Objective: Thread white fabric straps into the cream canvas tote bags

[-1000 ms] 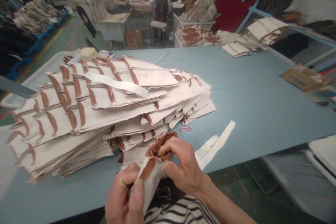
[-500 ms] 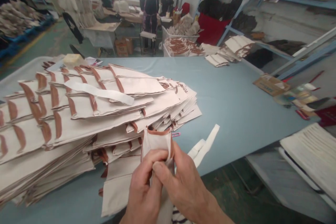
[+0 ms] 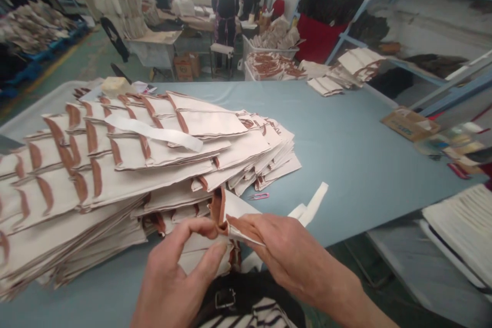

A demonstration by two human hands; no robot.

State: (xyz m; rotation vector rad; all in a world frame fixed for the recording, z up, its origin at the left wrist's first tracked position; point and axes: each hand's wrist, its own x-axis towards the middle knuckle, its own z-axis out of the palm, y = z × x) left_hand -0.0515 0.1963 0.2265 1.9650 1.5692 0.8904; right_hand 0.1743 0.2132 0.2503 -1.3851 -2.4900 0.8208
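A cream fabric piece with brown edging [image 3: 238, 204] is held up in front of me, its brown-lined end opened toward me. My right hand [image 3: 284, 246] is wrapped over its right side. At the near corner, my left hand [image 3: 184, 256] pinches the edge between thumb and forefinger; the exact contact is partly hidden. Just beyond lie thread snips with pink handles [image 3: 259, 196] on the blue-grey table [image 3: 353, 154]. Stacks of similar cream pieces with brown edges [image 3: 154, 169] spread across the left of the table.
A white strip [image 3: 154, 133] rests across the stacks, and more white strips [image 3: 317, 202] lie right of my hands. A cardboard box [image 3: 409, 123] sits at the table's right edge. Shelving [image 3: 346, 36] stands behind, right. A person [image 3: 225, 7] is in the background.
The fabric piece has been turned and folded sideways, showing its brown inside. My hands have moved apart, the left leftward and down. The snips now show fully.
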